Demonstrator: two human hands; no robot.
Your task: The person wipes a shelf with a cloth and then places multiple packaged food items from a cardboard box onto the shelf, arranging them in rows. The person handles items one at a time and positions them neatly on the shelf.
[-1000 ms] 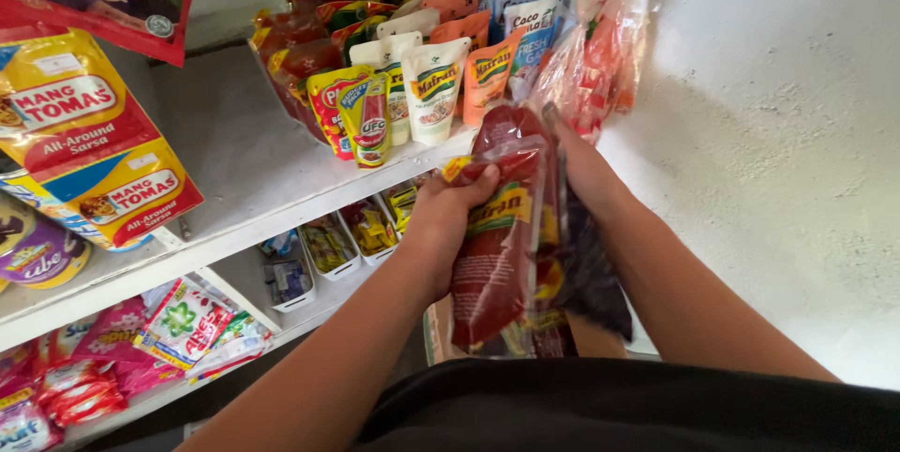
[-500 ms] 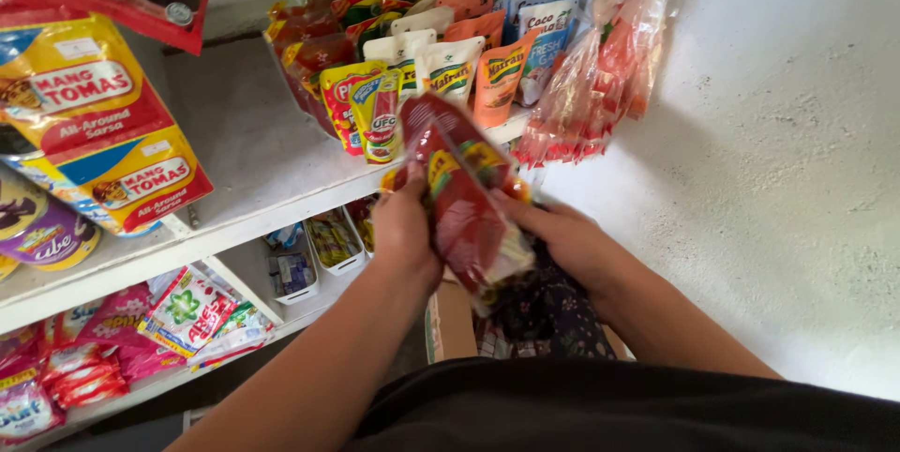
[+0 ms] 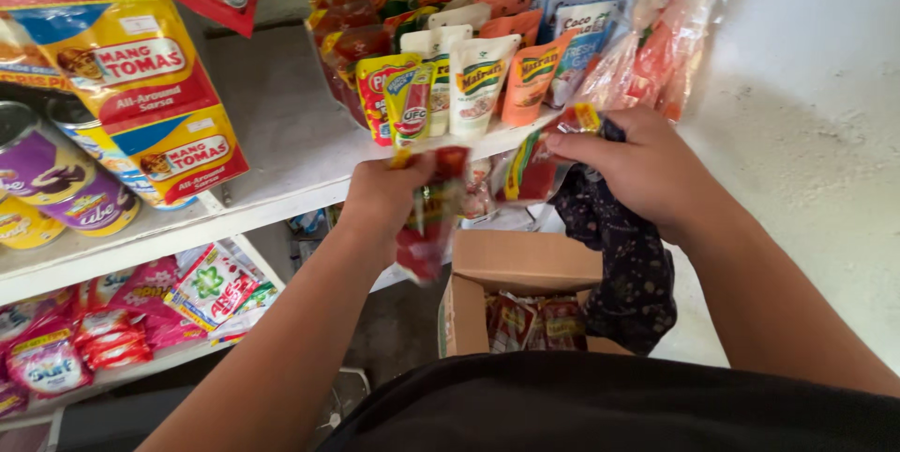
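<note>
Gripping red sauce pouches: left hand (image 3: pixel 389 191) closed on one pouch (image 3: pixel 427 218), right hand (image 3: pixel 637 166) on another (image 3: pixel 532 163). Below both hands, open cardboard box (image 3: pixel 520 269).

glossy plastic red pouch (image 3: pixel 427 218), matt brown cardboard box (image 3: pixel 525 264), rough plastered white wall (image 3: pixel 825 133)

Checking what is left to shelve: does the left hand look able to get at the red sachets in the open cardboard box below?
Probably not yet: the left hand already grips a red sachet, though the cardboard box lies open beneath.
</note>
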